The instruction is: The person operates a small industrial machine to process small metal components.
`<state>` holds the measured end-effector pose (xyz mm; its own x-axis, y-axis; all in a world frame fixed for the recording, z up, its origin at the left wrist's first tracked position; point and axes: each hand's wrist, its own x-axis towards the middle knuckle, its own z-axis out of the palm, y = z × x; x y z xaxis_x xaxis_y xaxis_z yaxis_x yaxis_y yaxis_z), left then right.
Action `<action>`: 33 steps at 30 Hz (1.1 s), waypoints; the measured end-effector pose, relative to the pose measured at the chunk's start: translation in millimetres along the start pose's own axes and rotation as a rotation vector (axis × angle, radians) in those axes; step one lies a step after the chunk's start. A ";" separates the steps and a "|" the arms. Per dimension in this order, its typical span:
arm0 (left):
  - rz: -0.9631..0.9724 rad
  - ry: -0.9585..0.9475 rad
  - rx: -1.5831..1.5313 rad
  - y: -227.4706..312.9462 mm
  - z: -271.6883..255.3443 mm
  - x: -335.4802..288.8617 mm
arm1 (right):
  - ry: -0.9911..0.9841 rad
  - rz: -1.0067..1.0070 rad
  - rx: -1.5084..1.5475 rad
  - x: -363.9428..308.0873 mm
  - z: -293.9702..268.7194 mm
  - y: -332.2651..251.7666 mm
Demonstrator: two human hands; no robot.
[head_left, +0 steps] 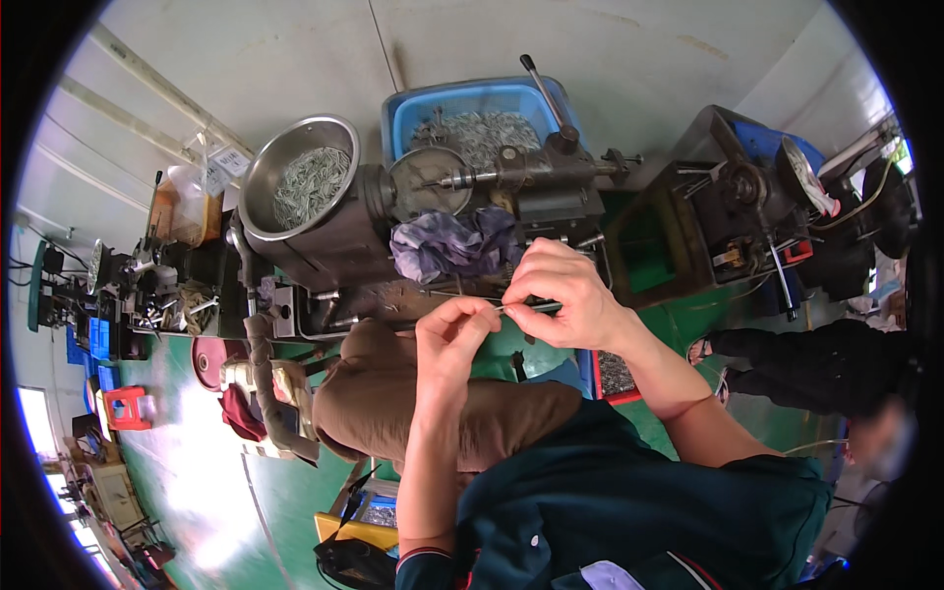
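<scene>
My left hand and my right hand meet above my lap. Their fingertips pinch a small, thin metal piece between them; it is too small to make out its exact kind. Both hands are closed, thumb against forefinger. Just beyond my hands, a crumpled purple-grey rag hangs on the front of a small bench lathe. A drill-like tip and spindle sit above the rag, pointing left toward the round head of the machine.
A steel bowl of small metal parts stands on the machine's left. Behind is a blue tub of similar parts. A lever rises at the back. Another machine stands right, near a person in dark trousers. A red stool stands left.
</scene>
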<state>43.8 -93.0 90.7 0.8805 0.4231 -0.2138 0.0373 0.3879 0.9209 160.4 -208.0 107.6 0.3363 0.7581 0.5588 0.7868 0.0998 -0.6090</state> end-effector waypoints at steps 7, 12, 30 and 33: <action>0.772 0.299 0.856 8.3 -8.6 22.5 | 0.083 0.203 0.050 -9.6 -8.9 9.3; 1.180 0.428 1.233 56.9 -10.3 67.9 | 0.126 0.340 0.120 -22.9 -7.4 10.2; 0.628 1.059 1.158 40.5 -199.8 -35.1 | 0.016 0.486 0.213 -17.3 16.8 43.0; 0.393 1.074 1.296 9.8 -256.3 -62.2 | -0.027 0.539 0.304 13.0 17.4 60.7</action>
<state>-131.7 94.4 29.5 0.2660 0.8460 0.4621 0.7149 -0.4947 0.4942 203.5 -180.8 68.1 0.6289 0.7689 0.1153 0.3255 -0.1257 -0.9371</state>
